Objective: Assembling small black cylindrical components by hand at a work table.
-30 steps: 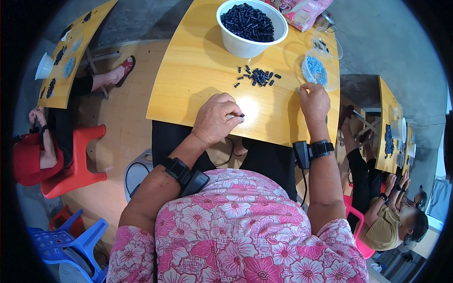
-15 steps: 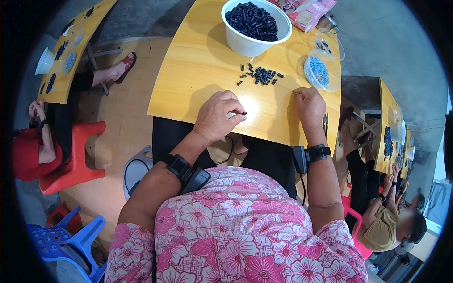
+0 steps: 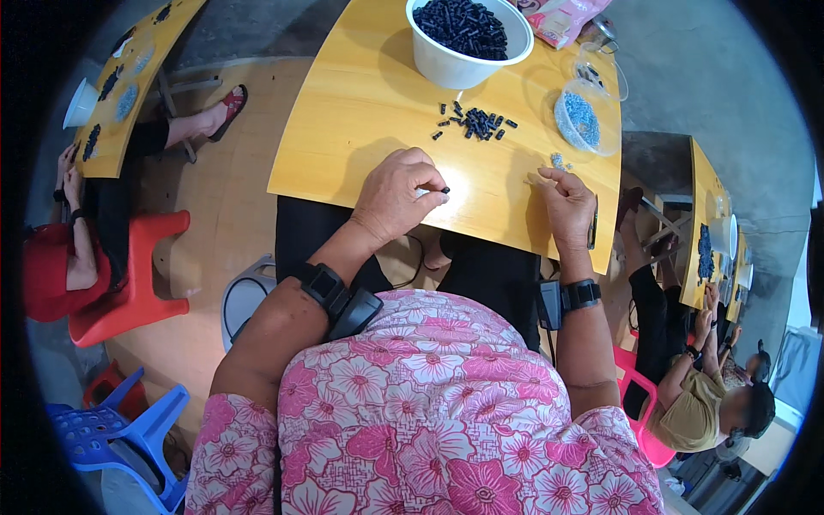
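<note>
My left hand (image 3: pixel 396 196) rests on the yellow table (image 3: pixel 360 112) and pinches a small black piece (image 3: pixel 445 190) between thumb and fingertips. My right hand (image 3: pixel 566 202) is near the table's front edge, fingers curled, with a tiny light piece at its fingertips (image 3: pixel 539 177). Beyond both hands lies a loose pile of small black pieces (image 3: pixel 479 124). A white bowl (image 3: pixel 468 62) full of the same black pieces stands at the far edge. A clear plastic bowl of small blue-grey bits (image 3: pixel 582 120) sits to the right of the pile.
A pink packet (image 3: pixel 562 19) lies at the table's far right. A person on a red stool (image 3: pixel 129 283) works at another yellow table on the left. More people sit at tables on the right (image 3: pixel 704 386). A blue plastic chair (image 3: pixel 112 438) stands lower left.
My right hand has drawn back from the clear bowl toward the table's front edge. My left hand has stayed put with the black piece.
</note>
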The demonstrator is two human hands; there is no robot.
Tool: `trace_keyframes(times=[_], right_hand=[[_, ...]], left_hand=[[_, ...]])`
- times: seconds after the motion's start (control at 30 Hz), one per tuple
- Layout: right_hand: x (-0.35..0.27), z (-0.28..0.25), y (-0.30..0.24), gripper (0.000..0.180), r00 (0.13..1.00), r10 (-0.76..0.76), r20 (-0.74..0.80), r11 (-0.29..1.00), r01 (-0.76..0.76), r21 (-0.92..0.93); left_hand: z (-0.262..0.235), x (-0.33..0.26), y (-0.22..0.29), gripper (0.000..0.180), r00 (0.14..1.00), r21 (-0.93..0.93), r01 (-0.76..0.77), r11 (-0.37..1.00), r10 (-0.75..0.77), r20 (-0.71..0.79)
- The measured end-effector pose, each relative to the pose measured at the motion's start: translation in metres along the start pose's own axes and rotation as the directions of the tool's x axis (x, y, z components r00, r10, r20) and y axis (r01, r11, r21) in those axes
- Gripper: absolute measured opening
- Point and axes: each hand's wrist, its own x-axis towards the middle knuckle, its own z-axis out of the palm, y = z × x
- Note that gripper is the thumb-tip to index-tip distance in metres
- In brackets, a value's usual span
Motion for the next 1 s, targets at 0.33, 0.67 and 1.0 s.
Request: trace_keyframes(times=[0.33,0.67,1.0], right_hand=[[-0.021,-0.001,-0.009,0.011,0.963,-0.268,0.02,0.953,0.268,-0.143],[-0.031,0.003,-0.012,0.007,0.946,-0.318,0.056,0.919,0.322,-0.228],[-0.029,0.008,-0.018,0.007,0.916,-0.37,0.153,0.786,0.397,-0.474]], left_hand=[[0.002,-0.002,-0.001,0.011,1.0,0.005,-0.011,1.0,0.011,0.002],[0.0,-0.001,0.001,0.012,0.999,0.031,0.027,0.999,-0.028,0.028],[0.001,-0.001,-0.001,0.011,1.0,0.048,-0.018,0.999,0.017,0.012]])
